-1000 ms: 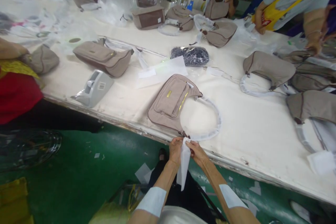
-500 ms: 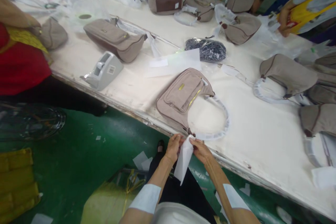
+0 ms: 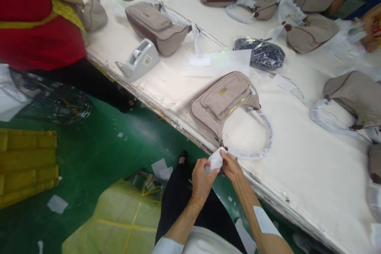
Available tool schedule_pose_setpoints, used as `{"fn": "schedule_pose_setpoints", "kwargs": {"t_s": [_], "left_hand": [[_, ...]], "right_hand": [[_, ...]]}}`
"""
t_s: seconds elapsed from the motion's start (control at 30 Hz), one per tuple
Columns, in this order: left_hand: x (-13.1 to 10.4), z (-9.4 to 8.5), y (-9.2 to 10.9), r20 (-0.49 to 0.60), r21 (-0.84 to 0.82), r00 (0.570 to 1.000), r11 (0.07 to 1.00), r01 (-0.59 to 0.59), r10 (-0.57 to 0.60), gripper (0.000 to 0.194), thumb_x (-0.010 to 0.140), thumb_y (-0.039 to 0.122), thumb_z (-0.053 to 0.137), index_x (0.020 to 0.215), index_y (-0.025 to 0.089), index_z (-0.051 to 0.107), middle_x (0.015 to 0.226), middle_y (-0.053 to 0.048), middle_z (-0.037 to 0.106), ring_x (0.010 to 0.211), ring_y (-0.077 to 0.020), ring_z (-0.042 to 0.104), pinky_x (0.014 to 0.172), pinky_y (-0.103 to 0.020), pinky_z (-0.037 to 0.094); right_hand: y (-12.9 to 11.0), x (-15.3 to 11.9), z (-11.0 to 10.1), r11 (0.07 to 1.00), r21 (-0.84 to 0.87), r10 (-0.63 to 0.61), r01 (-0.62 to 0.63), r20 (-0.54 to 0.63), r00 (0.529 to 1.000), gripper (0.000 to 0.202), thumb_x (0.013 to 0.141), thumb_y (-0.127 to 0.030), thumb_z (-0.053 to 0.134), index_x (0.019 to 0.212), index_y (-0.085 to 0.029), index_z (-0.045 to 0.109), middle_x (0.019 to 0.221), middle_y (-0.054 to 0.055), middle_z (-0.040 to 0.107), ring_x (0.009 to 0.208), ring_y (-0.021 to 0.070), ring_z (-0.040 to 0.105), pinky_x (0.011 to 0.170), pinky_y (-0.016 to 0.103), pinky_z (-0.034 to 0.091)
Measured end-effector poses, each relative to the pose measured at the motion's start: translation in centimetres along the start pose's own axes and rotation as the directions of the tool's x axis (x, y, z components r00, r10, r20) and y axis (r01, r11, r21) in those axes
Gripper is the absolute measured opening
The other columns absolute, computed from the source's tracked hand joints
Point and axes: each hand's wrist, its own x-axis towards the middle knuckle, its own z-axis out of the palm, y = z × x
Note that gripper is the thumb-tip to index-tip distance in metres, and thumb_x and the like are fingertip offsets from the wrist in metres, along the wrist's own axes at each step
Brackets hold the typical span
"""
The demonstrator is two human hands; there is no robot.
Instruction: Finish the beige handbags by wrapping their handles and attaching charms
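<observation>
A white sheet of wrapping paper (image 3: 216, 160) is gathered between my two hands at the near table edge, by the strap end of a taupe handbag. My left hand (image 3: 202, 178) is closed on the paper's lower left side. On its upper right, my right hand (image 3: 231, 166) pinches the paper near the bag's strap joint. The taupe handbag (image 3: 224, 101) lies flat on the table with its pocket and yellow zip facing up. Its looped strap (image 3: 269, 135), wrapped in white, lies to the right. Whether the paper goes round the strap joint is hidden by my fingers.
A grey tape dispenser (image 3: 143, 61) stands near the table edge at left. Beyond are another taupe bag (image 3: 157, 27), a plastic-wrapped black bundle (image 3: 258, 53) and white sheets (image 3: 218, 63). A person in red (image 3: 35, 20) stands at left. A yellow wrapped bundle (image 3: 119, 214) sits on the green floor.
The paper hung long below my hands; now it is folded up into a short bunch. My left hand has turned and moved lower. The camera view has shifted to the left.
</observation>
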Motion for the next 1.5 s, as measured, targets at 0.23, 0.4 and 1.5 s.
{"fn": "schedule_pose_setpoints", "kwargs": {"t_s": [0.23,0.4,1.5], "left_hand": [[0.0,1.0,-1.1,-0.105,-0.036,0.992,0.997,-0.071,0.067,0.008,0.073,0.015,0.057,0.065,0.018,0.057,0.089,-0.004,0.06,0.087,-0.0162,0.056,0.083,-0.032,0.043],[-0.3,1.5,-1.3,-0.149,-0.081,0.989,0.996,-0.028,0.016,0.009,0.073,0.02,0.057,0.065,0.017,0.06,0.079,-0.003,0.06,0.079,-0.0161,0.058,0.075,-0.029,0.044],[3.2,0.0,-1.0,0.305,-0.237,0.891,0.88,0.412,-0.335,0.03,0.043,0.041,0.076,0.051,0.018,0.059,0.049,0.001,0.051,0.048,-0.0143,0.047,0.048,-0.03,0.036]], "right_hand": [[0.3,0.4,-0.1,0.998,0.066,-0.005,0.004,0.001,1.0,0.03,0.047,-0.034,0.082,0.063,-0.016,0.064,0.06,-0.002,0.064,0.057,0.01,0.053,0.055,0.024,0.045],[0.4,0.7,-0.1,0.997,0.078,0.015,-0.017,0.017,1.0,0.029,0.048,-0.033,0.082,0.064,-0.015,0.066,0.059,-0.002,0.064,0.056,0.0098,0.054,0.055,0.023,0.045],[0.2,-0.5,0.5,0.987,0.143,-0.085,0.077,0.055,0.995,0.028,0.044,-0.037,0.082,0.059,-0.016,0.069,0.062,0.005,0.066,0.058,0.0154,0.058,0.057,0.028,0.047]]}}
